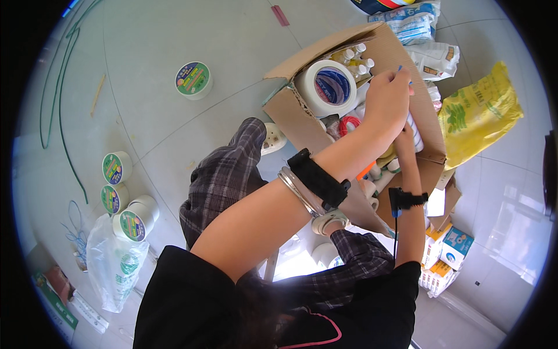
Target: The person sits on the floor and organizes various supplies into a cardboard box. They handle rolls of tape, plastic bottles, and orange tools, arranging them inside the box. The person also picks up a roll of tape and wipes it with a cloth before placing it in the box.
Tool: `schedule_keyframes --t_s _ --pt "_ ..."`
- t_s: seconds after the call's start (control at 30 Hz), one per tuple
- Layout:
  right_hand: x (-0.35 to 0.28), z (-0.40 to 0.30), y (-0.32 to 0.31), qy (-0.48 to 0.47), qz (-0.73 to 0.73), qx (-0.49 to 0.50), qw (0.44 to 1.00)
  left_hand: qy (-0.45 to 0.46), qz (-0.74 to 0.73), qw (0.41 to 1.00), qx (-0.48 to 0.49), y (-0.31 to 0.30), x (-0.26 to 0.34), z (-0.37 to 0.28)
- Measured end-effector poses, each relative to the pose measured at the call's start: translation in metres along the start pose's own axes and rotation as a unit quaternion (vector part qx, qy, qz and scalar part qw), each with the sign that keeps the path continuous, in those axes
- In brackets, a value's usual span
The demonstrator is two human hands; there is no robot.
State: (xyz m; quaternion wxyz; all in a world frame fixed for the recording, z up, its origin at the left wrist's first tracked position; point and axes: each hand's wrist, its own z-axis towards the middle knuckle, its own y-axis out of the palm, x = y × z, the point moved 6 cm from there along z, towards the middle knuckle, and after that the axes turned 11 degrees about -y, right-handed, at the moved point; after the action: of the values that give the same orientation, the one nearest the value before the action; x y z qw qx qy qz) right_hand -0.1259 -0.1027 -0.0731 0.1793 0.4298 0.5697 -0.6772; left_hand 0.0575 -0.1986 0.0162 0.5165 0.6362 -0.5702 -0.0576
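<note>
My left hand [387, 98] is over the right part of an open cardboard box [290, 109], its fingertips pinched on a small blue thing [399, 68] too small to name. My right hand [404, 138] reaches into the box just below it; its fingers are largely hidden, so its hold cannot be told. Beside my left hand a large white tape roll [307, 99] lies in the box, next to several small bottles with white caps [361, 69]. A bundle of red cord [348, 125], an orange item [365, 170] and white rolls [382, 181] lie lower in the box, partly behind my left forearm.
Tape rolls with green labels stand on the tiled floor [193, 83], several more at left [117, 168] by a clear plastic bag [114, 261]. A yellow bag [479, 113] and white packets [433, 59] lie right of the box. Stacked packages [453, 246] stand lower right; green cord [61, 109] lies far left.
</note>
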Motion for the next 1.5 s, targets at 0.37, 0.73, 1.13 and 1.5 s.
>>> schedule_keyframes --t_s 0.37,0.73,1.13,1.5 --pt "-0.077 -0.056 -0.010 0.046 0.235 0.107 0.965 0.008 0.158 0.983 -0.094 0.009 -0.015 0.002" --pt "0.058 -0.030 -0.026 0.051 -0.127 0.115 0.984 0.234 0.322 0.910 0.115 0.003 0.004 -0.001" --pt "0.194 -0.046 0.014 0.190 -0.034 0.031 0.981 0.202 0.394 0.892 0.091 0.013 0.000 -0.002" --pt "0.012 -0.092 -0.096 -0.032 -0.484 -0.027 0.874 0.310 0.489 0.801 0.155 0.017 -0.008 0.024"
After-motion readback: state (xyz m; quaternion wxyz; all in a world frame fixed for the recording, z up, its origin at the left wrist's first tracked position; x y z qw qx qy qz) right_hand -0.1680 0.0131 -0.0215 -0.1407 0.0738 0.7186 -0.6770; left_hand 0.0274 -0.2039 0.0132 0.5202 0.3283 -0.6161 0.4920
